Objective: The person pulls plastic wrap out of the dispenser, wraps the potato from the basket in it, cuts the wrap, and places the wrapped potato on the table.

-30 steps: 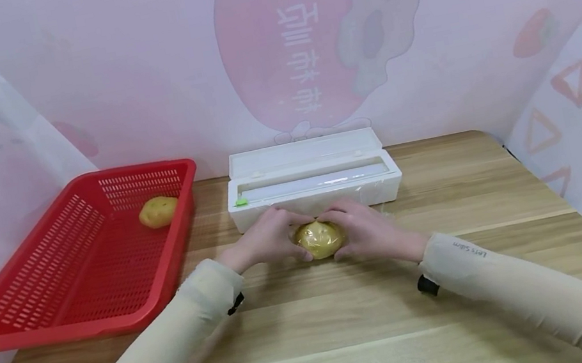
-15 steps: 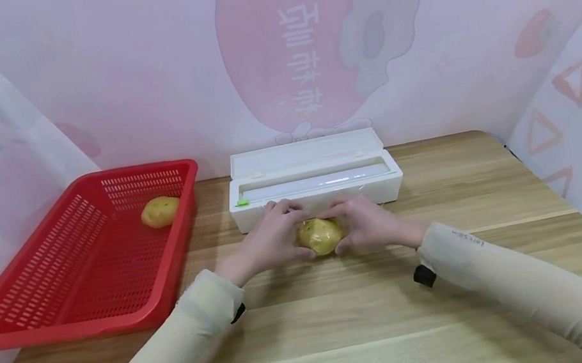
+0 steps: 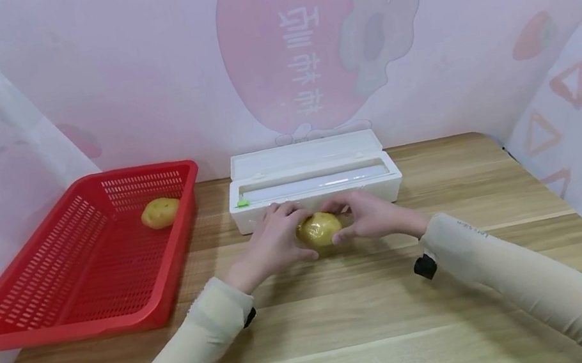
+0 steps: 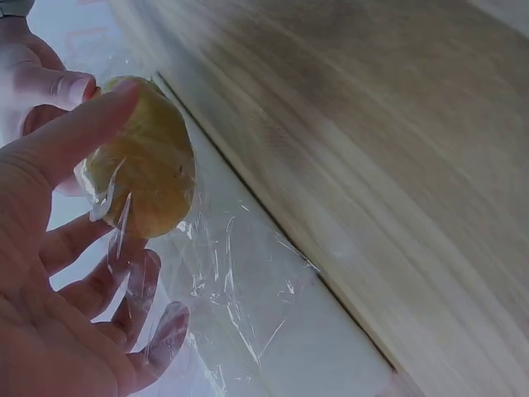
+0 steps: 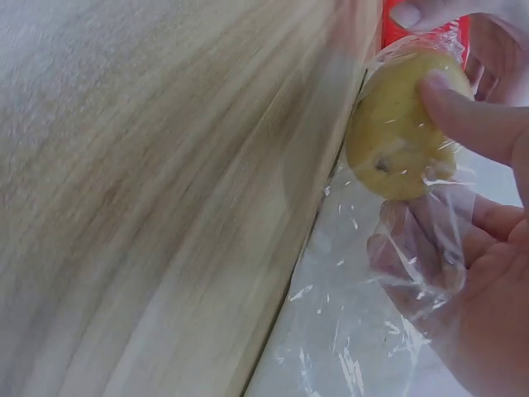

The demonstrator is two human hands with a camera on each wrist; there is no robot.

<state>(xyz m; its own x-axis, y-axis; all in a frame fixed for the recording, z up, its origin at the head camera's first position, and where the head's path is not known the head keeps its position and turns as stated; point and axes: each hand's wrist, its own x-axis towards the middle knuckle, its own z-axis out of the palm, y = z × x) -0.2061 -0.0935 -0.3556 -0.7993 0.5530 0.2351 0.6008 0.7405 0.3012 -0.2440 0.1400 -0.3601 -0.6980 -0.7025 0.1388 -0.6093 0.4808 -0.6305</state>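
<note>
A potato (image 3: 320, 230) wrapped in clear cling film (image 4: 235, 285) is between the two hands, just in front of the white cling film dispenser (image 3: 248, 216). My right hand (image 3: 365, 214) holds the potato, thumb on the near side and fingers behind it. The left hand (image 3: 279, 235) is spread around its other side; in the right wrist view the left thumb (image 5: 407, 15) stands off the potato. Film lies across the left fingers (image 4: 136, 285) in the left wrist view. Loose film stretches from the potato over the white surface of the dispenser.
At left stands a red plastic basket (image 3: 159, 312) with another potato (image 3: 161, 213) in its far right corner. The dispenser's lid (image 3: 305, 153) is raised, showing the film roll (image 3: 315, 183) and a green slider (image 3: 243, 203). Everything rests on a wooden table (image 3: 350, 320) against a printed backdrop.
The left thumb has come away from the potato's side, and the left wrist has shifted right. The potato has turned and moved up slightly, with the right hand still on it.
</note>
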